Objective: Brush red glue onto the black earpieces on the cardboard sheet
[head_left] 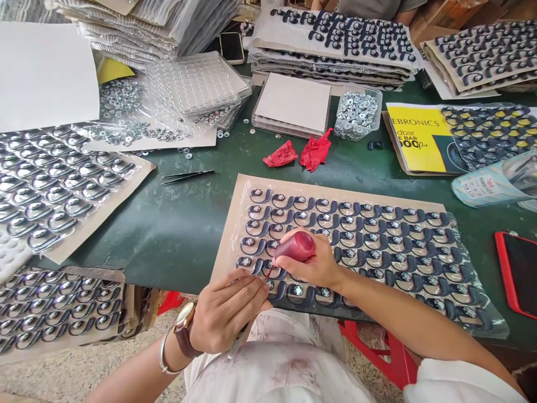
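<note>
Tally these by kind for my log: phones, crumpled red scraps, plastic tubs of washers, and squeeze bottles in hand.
Phones: 2
Crumpled red scraps: 2
Plastic tub of washers: 1
Squeeze bottle, in the right hand: 1
Total: 6

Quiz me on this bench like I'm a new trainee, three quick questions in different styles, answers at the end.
1. What does the right hand have in its grip?
A) a plastic box
B) a dark red bottle
C) a sheet of card

2. True or false: the tweezers lie on the green table, apart from both hands.

3. Fill in the blank: the phone near the picture's right edge has a ____ case.

Key: 1. B; 2. true; 3. red
</note>
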The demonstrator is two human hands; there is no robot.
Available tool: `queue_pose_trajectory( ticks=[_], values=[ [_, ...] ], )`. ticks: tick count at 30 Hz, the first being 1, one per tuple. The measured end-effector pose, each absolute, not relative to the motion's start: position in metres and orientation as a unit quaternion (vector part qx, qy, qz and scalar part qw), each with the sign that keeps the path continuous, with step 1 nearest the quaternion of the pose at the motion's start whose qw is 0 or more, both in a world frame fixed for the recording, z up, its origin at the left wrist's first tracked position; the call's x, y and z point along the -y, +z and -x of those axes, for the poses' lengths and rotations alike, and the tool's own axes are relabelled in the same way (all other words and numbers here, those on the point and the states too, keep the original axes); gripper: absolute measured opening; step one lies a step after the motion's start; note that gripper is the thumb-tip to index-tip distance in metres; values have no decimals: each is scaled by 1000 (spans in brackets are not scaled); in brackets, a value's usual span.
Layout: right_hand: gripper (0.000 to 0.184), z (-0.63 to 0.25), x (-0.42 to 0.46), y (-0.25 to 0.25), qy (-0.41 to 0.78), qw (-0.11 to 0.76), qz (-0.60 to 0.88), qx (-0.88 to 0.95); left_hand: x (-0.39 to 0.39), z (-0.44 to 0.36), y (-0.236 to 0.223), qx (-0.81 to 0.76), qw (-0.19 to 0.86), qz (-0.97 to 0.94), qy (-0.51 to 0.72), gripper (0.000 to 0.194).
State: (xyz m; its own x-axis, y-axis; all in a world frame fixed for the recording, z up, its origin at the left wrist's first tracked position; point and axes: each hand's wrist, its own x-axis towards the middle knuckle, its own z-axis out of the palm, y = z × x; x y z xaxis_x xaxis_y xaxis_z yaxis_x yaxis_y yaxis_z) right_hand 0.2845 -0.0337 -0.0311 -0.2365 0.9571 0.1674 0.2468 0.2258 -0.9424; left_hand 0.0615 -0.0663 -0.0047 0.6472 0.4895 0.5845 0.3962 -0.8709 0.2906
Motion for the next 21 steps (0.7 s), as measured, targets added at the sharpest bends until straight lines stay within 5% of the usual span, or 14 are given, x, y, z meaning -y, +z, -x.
queue_pose_trajectory(
  ticks=[21],
  values=[
    [26, -286, 32, -25, 390, 406, 507, 653, 62, -63, 0, -254, 83, -903, 337, 12]
  ],
)
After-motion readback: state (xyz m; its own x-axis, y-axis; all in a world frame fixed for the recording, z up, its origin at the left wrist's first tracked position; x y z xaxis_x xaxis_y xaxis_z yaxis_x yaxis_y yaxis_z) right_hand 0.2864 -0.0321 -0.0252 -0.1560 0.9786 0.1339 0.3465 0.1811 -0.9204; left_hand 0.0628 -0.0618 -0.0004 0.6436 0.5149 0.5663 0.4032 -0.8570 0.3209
